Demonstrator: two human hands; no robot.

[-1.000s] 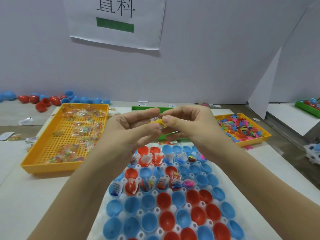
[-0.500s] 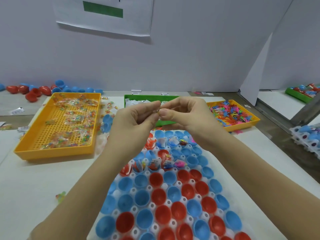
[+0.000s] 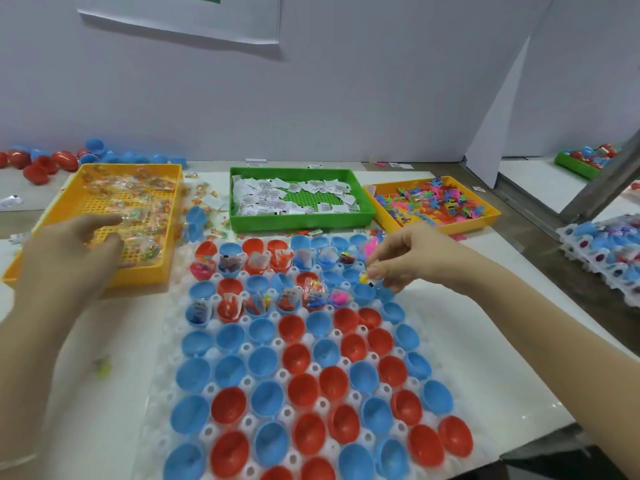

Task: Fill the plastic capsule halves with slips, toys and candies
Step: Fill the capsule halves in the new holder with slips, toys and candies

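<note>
left hand [image 3: 65, 258] relaxed, right hand [image 3: 405, 261] pinching toy [image 3: 364, 278]

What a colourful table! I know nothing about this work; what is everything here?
capsule halves: dozens, blue and red, in the white holder at centre; far rows partly filled
candy packets: many, clear with mixed colours, in the left yellow tray
slips: many, white, in the green tray
toys: many, bright mixed colours, in the right yellow tray
loose capsule halves: a heap, red and blue, far left at the back
second holder: one, white, with filled capsules, right edge
left hand: one, fingers relaxed, over the left yellow tray
right hand: one, pinching a small yellow item above the holder's right side
</note>
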